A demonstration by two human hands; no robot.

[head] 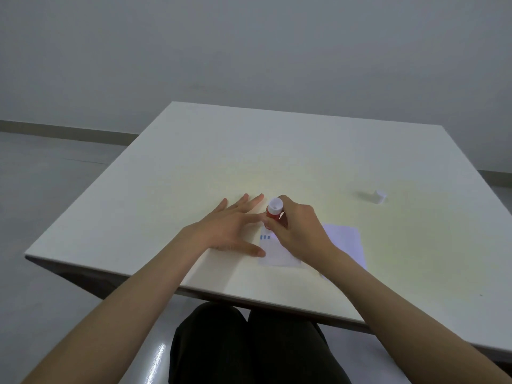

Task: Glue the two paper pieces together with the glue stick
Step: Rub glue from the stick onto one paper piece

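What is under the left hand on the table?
The left hand presses flat on a paper piece with blue marks. The paper's left part is covered, so its edge there cannot be seen.

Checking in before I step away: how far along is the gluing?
Done: the cap is off, lying far right on the table. In hand: right hand presses the glue stick onto the left paper piece, left hand steadying it. Left: joining the right paper piece.

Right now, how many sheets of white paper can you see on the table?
2. One white paper sheet with small blue marks lies under both hands, pinned by the flat left hand. The second plain white paper sheet lies just right, beyond the right hand. Their overlap is hidden.
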